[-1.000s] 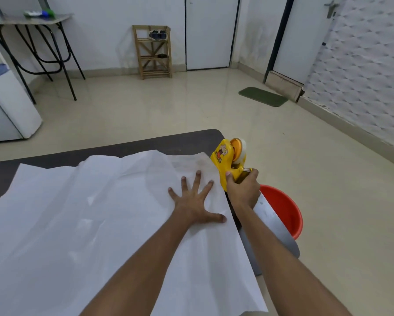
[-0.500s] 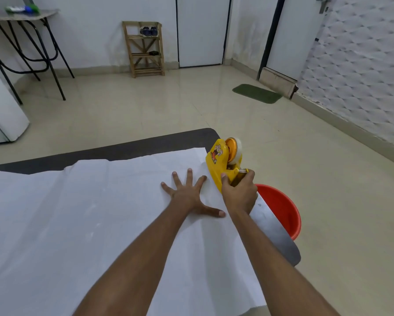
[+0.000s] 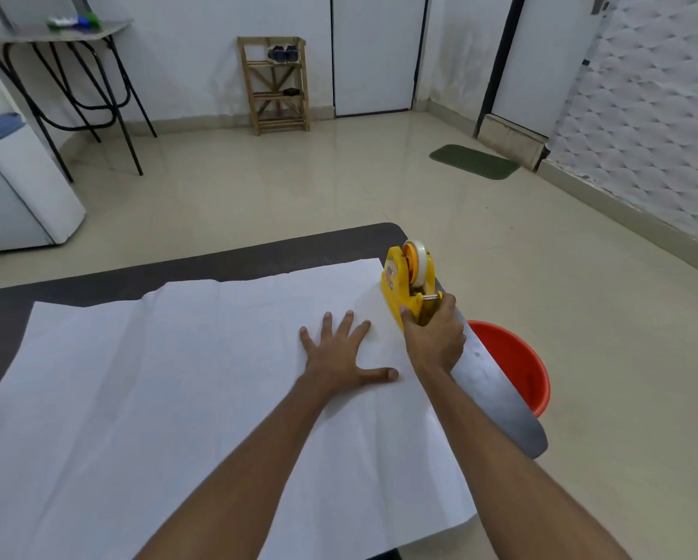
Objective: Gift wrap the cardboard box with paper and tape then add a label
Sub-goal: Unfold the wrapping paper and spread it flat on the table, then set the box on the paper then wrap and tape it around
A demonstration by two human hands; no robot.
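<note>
Head view: tape (image 3: 421, 261) in yellow dispenser (image 3: 392, 284)

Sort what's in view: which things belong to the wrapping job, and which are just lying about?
Job: wrapping paper, tape dispenser, left hand pressing the paper, right hand gripping the dispenser. No box visible.
Lying about: red bucket, shoe rack, green mat.

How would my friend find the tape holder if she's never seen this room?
Find the dark table under the big white paper. At the paper's far right corner, the right hand grips the tape dispenser. It is the only bright yellow thing, with a tape roll on an orange hub.
</note>
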